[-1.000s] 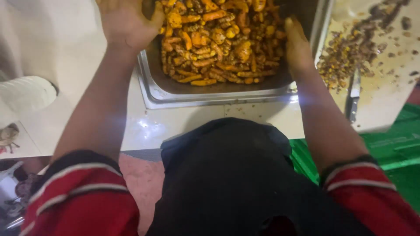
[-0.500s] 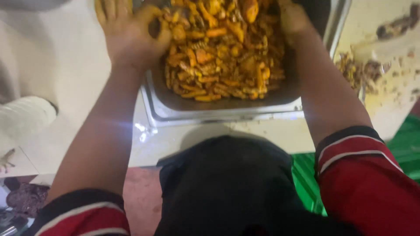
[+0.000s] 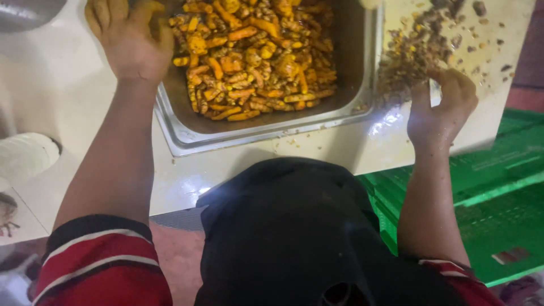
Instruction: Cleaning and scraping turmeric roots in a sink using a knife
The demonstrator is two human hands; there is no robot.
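A steel tray (image 3: 187,136) on a white table holds a heap of orange-yellow turmeric roots (image 3: 255,51). My left hand (image 3: 127,37) rests on the tray's left rim, fingers curled at the edge of the roots; whether it grips one is hidden. My right hand (image 3: 439,105) is to the right of the tray at the near edge of a white cutting board (image 3: 504,62), fingers bent around the board's edge beside a pile of brown peel scraps (image 3: 419,51).
Green plastic crates (image 3: 487,192) stand on the floor at the right. A rolled white cloth (image 3: 25,158) lies at the left table edge. A grey metal bowl's rim (image 3: 28,11) shows at the top left. My dark apron fills the lower middle.
My right hand has left the tray's right rim and moved right to the cutting board's edge. The left hand stays at the tray's left rim. The view has shifted left.
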